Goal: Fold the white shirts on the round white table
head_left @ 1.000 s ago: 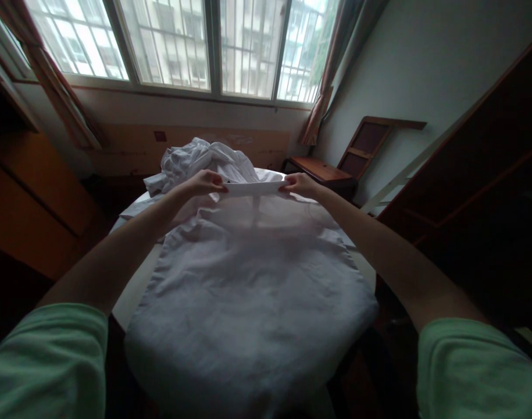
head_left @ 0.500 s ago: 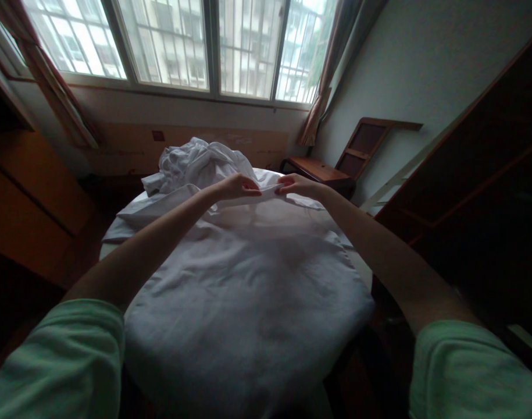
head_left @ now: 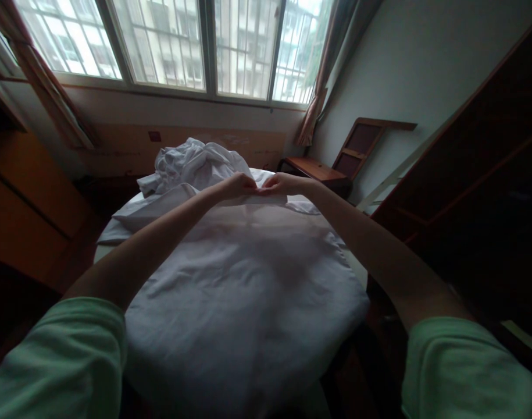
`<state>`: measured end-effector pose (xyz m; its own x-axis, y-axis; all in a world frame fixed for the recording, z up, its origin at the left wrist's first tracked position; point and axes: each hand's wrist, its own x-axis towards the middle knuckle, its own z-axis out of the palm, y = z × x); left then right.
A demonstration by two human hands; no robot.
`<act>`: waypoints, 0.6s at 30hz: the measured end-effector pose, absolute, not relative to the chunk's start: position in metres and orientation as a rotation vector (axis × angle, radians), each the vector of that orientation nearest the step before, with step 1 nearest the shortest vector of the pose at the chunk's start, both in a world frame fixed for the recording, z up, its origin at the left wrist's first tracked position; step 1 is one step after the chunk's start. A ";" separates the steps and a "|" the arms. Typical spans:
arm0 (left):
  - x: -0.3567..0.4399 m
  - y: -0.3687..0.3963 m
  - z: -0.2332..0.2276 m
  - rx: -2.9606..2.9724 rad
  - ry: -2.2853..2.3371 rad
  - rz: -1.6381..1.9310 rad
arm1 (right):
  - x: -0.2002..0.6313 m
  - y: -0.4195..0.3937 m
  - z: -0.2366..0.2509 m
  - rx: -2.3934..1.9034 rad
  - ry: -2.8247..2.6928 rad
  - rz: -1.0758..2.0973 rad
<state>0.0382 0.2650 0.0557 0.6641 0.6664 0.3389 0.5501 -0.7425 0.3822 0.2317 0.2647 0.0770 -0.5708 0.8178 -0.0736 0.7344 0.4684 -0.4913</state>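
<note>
A large white cloth (head_left: 239,291) lies spread over a round table and hangs down toward me at the front. Its far edge is raised, pinched between the fingers of my left hand (head_left: 238,185) and my right hand (head_left: 285,184). The two hands meet at the fingertips, so the bit of edge between them is mostly hidden. Behind my left hand a bunched heap of white fabric (head_left: 198,163) rests on the table; whether it belongs to the same cloth I cannot tell.
The pale table's rim (head_left: 357,265) shows at the right. Beyond it stands a wooden chair (head_left: 320,169) by the wall. An orange-brown cabinet (head_left: 25,198) is at the left, a dark wooden piece of furniture (head_left: 466,192) at the right. Barred windows (head_left: 161,46) line the back.
My right hand has moved left along the cloth's edge until its fingertips reach my left hand's. The gap between the hands has closed. The view has shifted slightly.
</note>
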 end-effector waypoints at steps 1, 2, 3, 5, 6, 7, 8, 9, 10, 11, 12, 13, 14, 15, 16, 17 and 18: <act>0.034 0.267 0.053 2.624 1.008 0.690 | 0.233 0.265 0.077 -1.358 -2.543 0.711; 0.030 0.269 0.051 2.609 1.037 0.707 | 0.236 0.264 0.078 -1.359 -2.545 0.693; 0.026 0.270 0.048 2.594 1.063 0.730 | 0.240 0.262 0.078 -1.362 -2.545 0.669; 0.020 0.273 0.043 2.567 1.097 0.774 | 0.247 0.258 0.080 -1.368 -2.534 0.621; 0.018 0.274 0.041 2.555 1.116 0.784 | 0.251 0.256 0.080 -1.373 -2.525 0.598; 0.016 0.274 0.040 2.543 1.148 0.785 | 0.255 0.255 0.080 -1.378 -2.514 0.576; 0.014 0.274 0.040 2.529 1.190 0.774 | 0.259 0.254 0.079 -1.387 -2.501 0.549; 0.012 0.274 0.040 2.513 1.237 0.750 | 0.263 0.254 0.078 -1.400 -2.482 0.514; 0.009 0.273 0.041 2.501 1.280 0.716 | 0.267 0.254 0.076 -1.412 -2.461 0.480; 0.005 0.273 0.042 2.501 1.312 0.680 | 0.271 0.255 0.074 -1.417 -2.443 0.451; 0.001 0.273 0.043 2.516 1.328 0.657 | 0.275 0.256 0.072 -1.416 -2.424 0.430; -0.005 0.274 0.043 2.549 1.322 0.648 | 0.278 0.257 0.069 -1.407 -2.407 0.421; -0.011 0.274 0.043 2.591 1.300 0.666 | 0.281 0.258 0.066 -1.391 -2.396 0.425; -0.018 0.275 0.042 2.631 1.269 0.704 | 0.283 0.259 0.063 -1.369 -2.392 0.443; -0.025 0.275 0.041 2.660 1.237 0.748 | 0.285 0.259 0.060 -1.345 -2.392 0.462; -0.031 0.276 0.039 2.671 1.212 0.771 | 0.286 0.259 0.058 -1.325 -2.392 0.475; -0.036 0.276 0.036 2.664 1.202 0.761 | 0.286 0.259 0.056 -1.310 -2.389 0.479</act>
